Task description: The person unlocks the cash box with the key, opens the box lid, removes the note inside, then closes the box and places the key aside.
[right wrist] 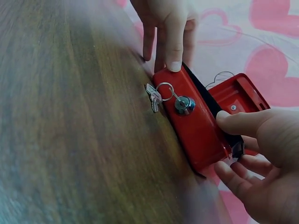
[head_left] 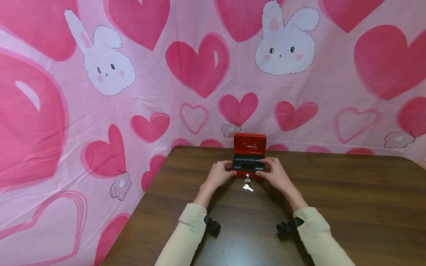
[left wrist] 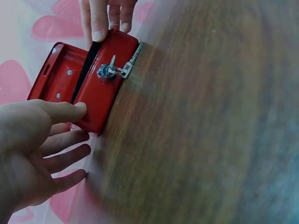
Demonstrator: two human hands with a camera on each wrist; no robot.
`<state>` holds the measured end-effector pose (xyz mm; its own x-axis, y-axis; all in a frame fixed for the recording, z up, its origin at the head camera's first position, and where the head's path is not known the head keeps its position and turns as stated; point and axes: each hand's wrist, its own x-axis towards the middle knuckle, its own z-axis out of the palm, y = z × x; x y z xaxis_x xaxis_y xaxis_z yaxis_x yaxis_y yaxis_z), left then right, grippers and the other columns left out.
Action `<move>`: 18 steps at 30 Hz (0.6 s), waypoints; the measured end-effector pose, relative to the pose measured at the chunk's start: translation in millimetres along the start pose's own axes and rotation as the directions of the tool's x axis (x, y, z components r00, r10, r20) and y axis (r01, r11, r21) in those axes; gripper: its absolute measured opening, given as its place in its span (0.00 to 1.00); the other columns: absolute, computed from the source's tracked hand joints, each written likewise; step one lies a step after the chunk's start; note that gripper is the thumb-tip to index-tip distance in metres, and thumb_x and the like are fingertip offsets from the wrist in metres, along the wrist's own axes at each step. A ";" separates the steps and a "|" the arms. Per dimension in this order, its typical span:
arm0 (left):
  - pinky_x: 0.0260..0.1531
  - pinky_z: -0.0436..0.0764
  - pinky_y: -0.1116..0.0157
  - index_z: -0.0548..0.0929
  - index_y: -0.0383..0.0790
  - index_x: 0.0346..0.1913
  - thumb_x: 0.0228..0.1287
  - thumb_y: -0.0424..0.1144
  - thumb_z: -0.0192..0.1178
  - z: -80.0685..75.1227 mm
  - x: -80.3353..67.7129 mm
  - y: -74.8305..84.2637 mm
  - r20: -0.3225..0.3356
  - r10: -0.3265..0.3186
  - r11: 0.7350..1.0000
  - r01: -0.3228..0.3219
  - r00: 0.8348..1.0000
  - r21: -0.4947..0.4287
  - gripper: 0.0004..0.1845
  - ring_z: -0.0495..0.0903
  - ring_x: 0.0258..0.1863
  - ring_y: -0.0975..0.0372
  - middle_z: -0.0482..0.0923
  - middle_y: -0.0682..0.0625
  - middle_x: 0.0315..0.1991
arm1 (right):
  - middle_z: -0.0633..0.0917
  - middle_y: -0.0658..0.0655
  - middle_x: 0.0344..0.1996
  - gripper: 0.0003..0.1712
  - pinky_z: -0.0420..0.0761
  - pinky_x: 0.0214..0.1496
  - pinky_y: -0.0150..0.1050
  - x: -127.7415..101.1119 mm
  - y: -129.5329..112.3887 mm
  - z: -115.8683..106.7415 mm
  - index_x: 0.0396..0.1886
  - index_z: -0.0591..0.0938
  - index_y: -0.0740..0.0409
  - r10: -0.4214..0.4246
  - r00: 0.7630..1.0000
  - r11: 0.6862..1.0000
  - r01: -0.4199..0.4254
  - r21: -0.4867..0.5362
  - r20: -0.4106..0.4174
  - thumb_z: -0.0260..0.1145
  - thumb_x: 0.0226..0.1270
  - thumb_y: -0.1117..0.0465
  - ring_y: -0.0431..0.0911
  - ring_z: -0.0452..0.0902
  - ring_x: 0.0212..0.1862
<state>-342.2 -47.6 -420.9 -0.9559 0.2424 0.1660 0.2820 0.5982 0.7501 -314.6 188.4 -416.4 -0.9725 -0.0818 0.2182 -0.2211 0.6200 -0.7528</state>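
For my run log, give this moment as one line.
red cash box: lid open | left hand, right hand: at box ends | key: in lock

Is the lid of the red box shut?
No, the lid of the red box stands up open behind the black tray.
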 end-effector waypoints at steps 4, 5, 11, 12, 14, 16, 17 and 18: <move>0.62 0.75 0.51 0.80 0.34 0.60 0.62 0.40 0.69 0.3 -0.1 0.4 -0.004 0.010 1.000 -0.010 1.000 0.001 0.25 0.83 0.53 0.53 0.86 0.43 0.53 | 0.69 0.75 0.60 0.34 0.76 0.61 0.59 -0.4 0.6 0.9 0.60 0.76 0.74 -0.030 0.999 0.999 0.031 0.035 -0.037 0.73 0.58 0.59 0.67 0.76 0.54; 0.62 0.75 0.51 0.80 0.34 0.60 0.62 0.40 0.69 0.2 -0.3 0.6 -0.005 0.011 1.000 -0.011 1.000 -0.001 0.25 0.83 0.53 0.54 0.86 0.42 0.52 | 0.69 0.75 0.59 0.34 0.77 0.59 0.59 -0.9 0.9 1.1 0.59 0.76 0.74 -0.044 0.998 0.998 0.046 0.041 -0.047 0.74 0.56 0.59 0.67 0.77 0.53; 0.62 0.76 0.52 0.81 0.34 0.60 0.61 0.39 0.69 0.3 -0.3 0.9 -0.012 0.009 1.000 -0.009 1.000 -0.009 0.24 0.84 0.52 0.54 0.86 0.42 0.51 | 0.70 0.74 0.55 0.36 0.76 0.53 0.53 -2.5 3.4 3.6 0.58 0.78 0.73 -0.106 0.991 0.994 0.108 0.028 -0.086 0.76 0.52 0.58 0.64 0.74 0.48; 0.62 0.76 0.51 0.81 0.34 0.60 0.62 0.39 0.69 0.5 -0.3 0.9 -0.013 0.009 1.000 -0.009 1.000 -0.008 0.24 0.84 0.52 0.54 0.86 0.43 0.51 | 0.70 0.74 0.55 0.36 0.76 0.54 0.53 -2.3 3.5 4.2 0.58 0.77 0.73 -0.096 0.992 0.995 0.098 0.023 -0.085 0.76 0.52 0.58 0.64 0.74 0.49; 0.62 0.75 0.51 0.81 0.34 0.60 0.62 0.39 0.69 0.9 -0.3 1.3 -0.014 0.010 1.000 -0.010 1.000 -0.011 0.24 0.84 0.52 0.53 0.86 0.43 0.51 | 0.69 0.74 0.58 0.36 0.73 0.57 0.57 -2.3 1.0 4.5 0.60 0.76 0.73 -0.054 0.996 0.998 0.055 0.007 -0.072 0.75 0.54 0.60 0.65 0.72 0.53; 0.62 0.75 0.51 0.81 0.34 0.60 0.61 0.39 0.69 1.1 -0.3 1.6 -0.014 0.010 1.000 -0.010 1.000 -0.015 0.24 0.84 0.52 0.53 0.86 0.42 0.51 | 0.69 0.72 0.58 0.35 0.72 0.58 0.56 -2.0 -0.5 4.9 0.61 0.76 0.72 -0.027 0.997 1.000 0.027 -0.008 -0.073 0.75 0.55 0.61 0.64 0.70 0.54; 0.62 0.75 0.51 0.81 0.34 0.60 0.61 0.39 0.69 1.2 -0.3 1.6 -0.015 0.011 1.000 -0.011 1.000 -0.014 0.24 0.84 0.52 0.53 0.86 0.42 0.51 | 0.69 0.72 0.58 0.34 0.72 0.58 0.55 -1.9 -0.7 5.1 0.60 0.77 0.72 -0.022 0.997 1.000 0.021 -0.013 -0.076 0.75 0.56 0.61 0.64 0.70 0.54; 0.62 0.75 0.51 0.81 0.34 0.60 0.61 0.39 0.69 1.4 -0.1 1.7 -0.015 0.010 1.000 -0.010 1.000 -0.013 0.24 0.84 0.52 0.53 0.86 0.42 0.51 | 0.70 0.72 0.58 0.34 0.72 0.57 0.54 -1.7 -0.7 5.2 0.60 0.77 0.72 -0.021 0.996 1.000 0.019 -0.019 -0.081 0.75 0.55 0.61 0.63 0.71 0.54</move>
<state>-341.5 -45.5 -420.6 -0.9541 0.2372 0.1830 0.2907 0.5859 0.7565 -313.2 184.1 -419.6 -0.9585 -0.0312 0.2834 -0.2384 0.6329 -0.7366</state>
